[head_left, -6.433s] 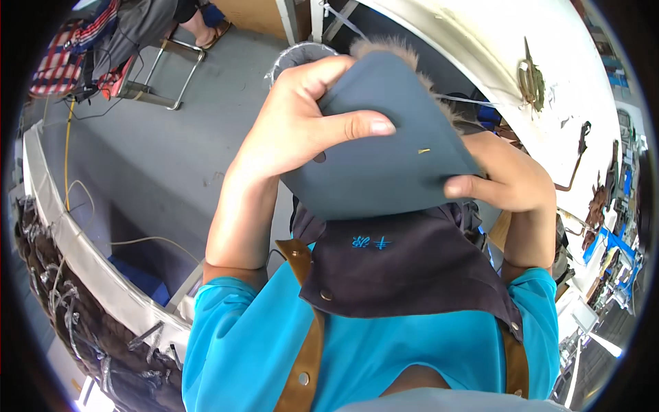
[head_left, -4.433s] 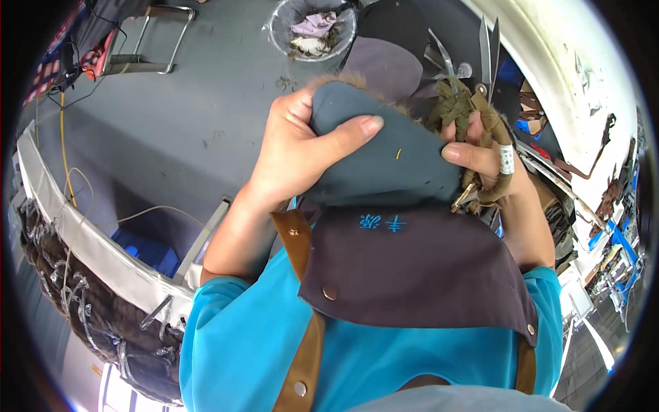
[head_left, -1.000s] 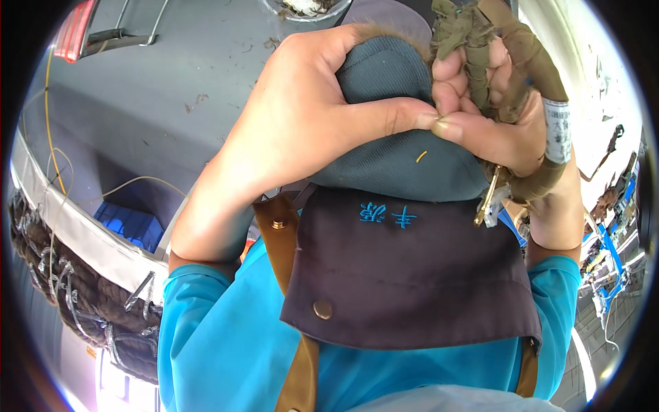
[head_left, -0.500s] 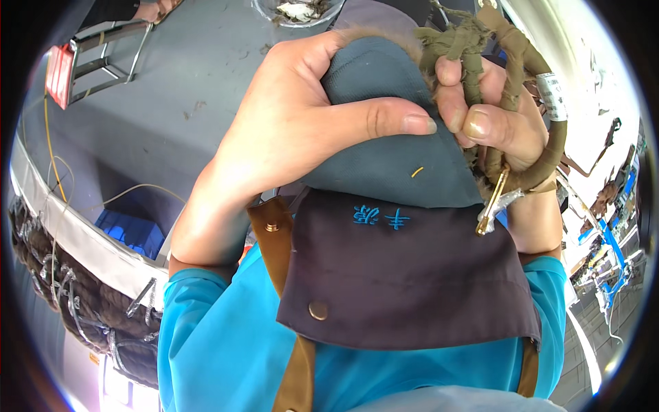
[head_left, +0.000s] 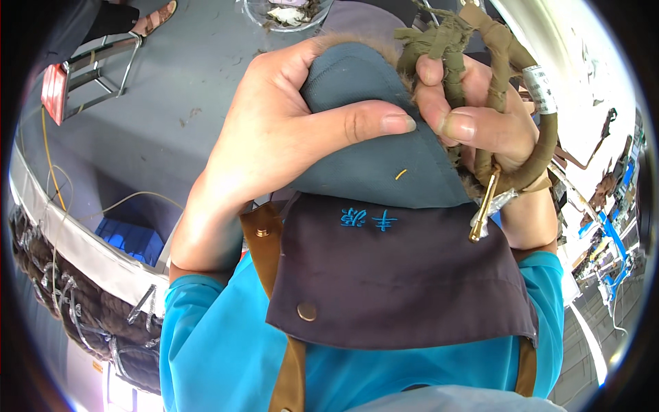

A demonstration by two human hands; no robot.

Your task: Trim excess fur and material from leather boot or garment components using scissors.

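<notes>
My left hand (head_left: 274, 130) is closed round a dark teal, fur-edged piece of material (head_left: 374, 158), its thumb lying across the smooth face. A short yellow thread (head_left: 401, 174) lies on that face. My right hand (head_left: 491, 130) has its fingers bent through what look like scissors with cloth-wrapped looped handles (head_left: 542, 154), and its thumb and fingertips press at the piece's right edge. Blades cannot be clearly made out. A slim brass-coloured metal part (head_left: 484, 206) hangs beside the handles, with clear plastic next to it. Brown fur shows along the piece's top edge.
My dark apron (head_left: 405, 275) is just below the piece. A clear bowl (head_left: 281, 17) with fluff stands at the top. A red-topped stool (head_left: 55, 95) and another person's sandalled foot (head_left: 156, 19) are at upper left. A blue bin (head_left: 130, 240) sits left; a cluttered surface (head_left: 607, 226) lies right.
Both hands and the held piece sit slightly farther left in the picture, with the grip unchanged. The stool appears lower, and more of the other person's foot shows.
</notes>
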